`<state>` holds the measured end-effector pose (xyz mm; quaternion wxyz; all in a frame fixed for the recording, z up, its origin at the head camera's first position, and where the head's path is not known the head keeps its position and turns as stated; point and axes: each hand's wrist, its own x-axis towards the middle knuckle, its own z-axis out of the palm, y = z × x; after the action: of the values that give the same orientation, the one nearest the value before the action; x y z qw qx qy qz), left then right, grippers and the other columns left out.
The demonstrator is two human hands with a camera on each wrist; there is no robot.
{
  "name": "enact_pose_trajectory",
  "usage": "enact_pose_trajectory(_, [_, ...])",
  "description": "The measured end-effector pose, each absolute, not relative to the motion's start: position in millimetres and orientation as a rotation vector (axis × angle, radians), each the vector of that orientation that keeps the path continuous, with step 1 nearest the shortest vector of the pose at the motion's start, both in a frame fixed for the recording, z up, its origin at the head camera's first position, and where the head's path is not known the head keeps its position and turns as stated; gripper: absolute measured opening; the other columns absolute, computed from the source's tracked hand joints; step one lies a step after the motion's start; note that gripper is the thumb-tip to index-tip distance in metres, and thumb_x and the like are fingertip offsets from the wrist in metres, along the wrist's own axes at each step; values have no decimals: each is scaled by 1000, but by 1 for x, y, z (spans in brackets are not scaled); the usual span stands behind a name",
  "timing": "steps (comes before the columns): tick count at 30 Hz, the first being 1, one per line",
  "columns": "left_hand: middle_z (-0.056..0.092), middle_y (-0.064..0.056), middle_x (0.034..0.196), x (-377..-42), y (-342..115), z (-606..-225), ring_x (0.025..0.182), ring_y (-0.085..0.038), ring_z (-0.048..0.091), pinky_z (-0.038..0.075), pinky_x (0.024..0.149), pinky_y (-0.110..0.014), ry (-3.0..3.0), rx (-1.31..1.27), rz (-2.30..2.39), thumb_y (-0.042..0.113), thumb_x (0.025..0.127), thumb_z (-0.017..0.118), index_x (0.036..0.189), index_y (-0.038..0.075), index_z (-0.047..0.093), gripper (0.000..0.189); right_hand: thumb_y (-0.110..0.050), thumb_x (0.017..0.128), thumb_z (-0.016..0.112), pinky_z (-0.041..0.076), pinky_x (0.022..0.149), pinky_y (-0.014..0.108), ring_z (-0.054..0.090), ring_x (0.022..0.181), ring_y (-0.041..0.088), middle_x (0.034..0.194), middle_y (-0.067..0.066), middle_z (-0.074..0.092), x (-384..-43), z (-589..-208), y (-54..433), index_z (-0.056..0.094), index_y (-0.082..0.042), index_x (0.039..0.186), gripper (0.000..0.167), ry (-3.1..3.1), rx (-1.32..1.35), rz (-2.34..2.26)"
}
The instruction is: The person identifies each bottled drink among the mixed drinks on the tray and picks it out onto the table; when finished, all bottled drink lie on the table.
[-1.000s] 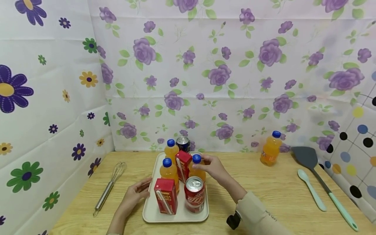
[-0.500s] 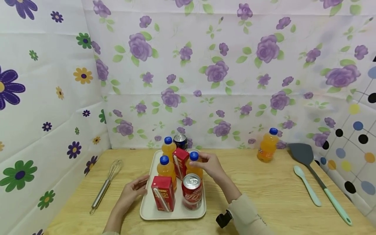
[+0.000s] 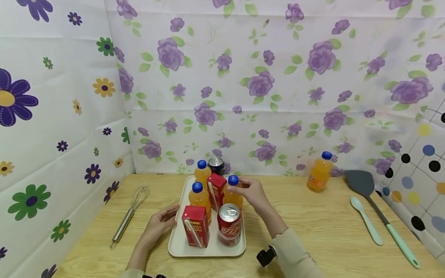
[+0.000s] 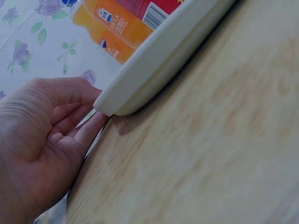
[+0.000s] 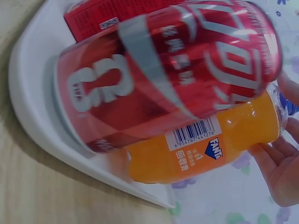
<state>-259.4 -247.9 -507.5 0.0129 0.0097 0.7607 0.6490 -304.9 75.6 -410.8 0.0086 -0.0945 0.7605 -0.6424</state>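
Note:
A cream tray [image 3: 205,251] carries several drinks. My right hand [image 3: 254,193] pinches an orange soda bottle [image 3: 233,200] near its blue cap, at the tray's right side. In the right wrist view, the bottle [image 5: 201,151] stands behind a red cola can [image 5: 159,79]. At the tray's left edge, my left hand [image 3: 158,226] grips the rim; the left wrist view has thumb and fingers meeting the tray's edge [image 4: 140,77]. Two more orange bottles [image 3: 199,199], two red drink cartons [image 3: 196,227] and a dark can [image 3: 216,166] share the tray.
A whisk [image 3: 130,216] lies left of the tray. Toward the back right stands another orange soda bottle [image 3: 319,173]. Further right lie a pale green spoon [image 3: 366,222] and a spatula [image 3: 377,210] with a dark head. Flowered sheets [image 3: 260,85] hang behind the table [image 3: 295,216].

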Motion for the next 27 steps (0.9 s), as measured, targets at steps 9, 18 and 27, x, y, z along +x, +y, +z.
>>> enact_pose_trajectory(9, [45, -23, 149, -259, -248, -508, 134, -30, 49, 49, 91, -11, 2353, 37, 2027, -8, 86, 60, 141, -6, 45, 57, -21, 83, 76, 53, 99, 42, 67, 89, 12, 110, 12, 74, -305, -387, 90, 70, -8, 121, 40, 2368, -407, -2032])
enact_pose_trajectory(18, [47, -23, 147, -263, -246, -506, 127, -16, 54, 49, 91, -10, 2377, 38, 2011, -9, 84, 60, 140, -6, 47, 57, -24, 82, 77, 39, 114, 53, 61, 120, 29, 130, 15, 65, -316, -373, 107, 64, -7, 128, 50, 2365, -226, -2085])
enact_pose_trajectory(27, [47, -22, 147, -262, -246, -507, 131, -23, 51, 49, 90, -9, 2382, 12, 2010, -10, 84, 59, 140, -6, 47, 57, -32, 83, 76, 39, 114, 50, 55, 127, 34, 136, 20, 59, -334, -361, 141, 57, -3, 135, 62, 2466, -134, -2003])
